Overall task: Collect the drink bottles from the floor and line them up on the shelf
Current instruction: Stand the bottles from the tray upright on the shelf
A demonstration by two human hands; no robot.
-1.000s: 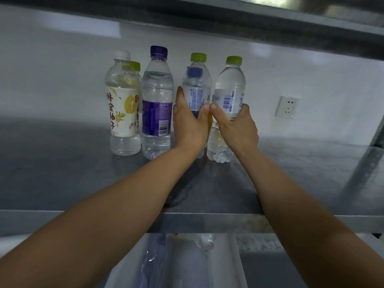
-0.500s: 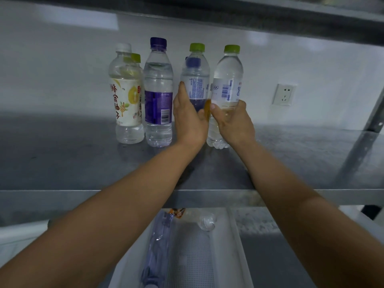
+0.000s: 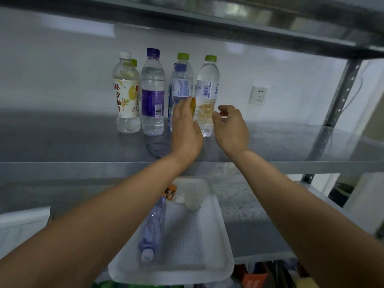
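— What takes up most of the view?
— A metal shelf is seen from left to right. A white tray is set on the level below it, nearer.

— What is kept in the tray?
— A purple bottle is laid on its side along the left part, cap toward the near end. A clear bottle is laid at the far end.

— And on the shelf itself?
— Four bottles are stood upright in a row toward the far wall. From the left: a white-capped bottle with a yellow label, a purple-capped bottle, a left green-capped bottle and a right green-capped bottle.

— How are the hands placed?
— The left hand is held with straight fingers in front of the lower half of the left green-capped bottle. Nothing is grasped, and whether the bottle is touched cannot be told. The right hand is held just right of the right green-capped bottle with its fingers loosely curled and released. That bottle is left standing clear of the palm, with the thumb just beside its lower side.

— Anything smaller?
— A wall socket is seen on the far wall, right of the row.
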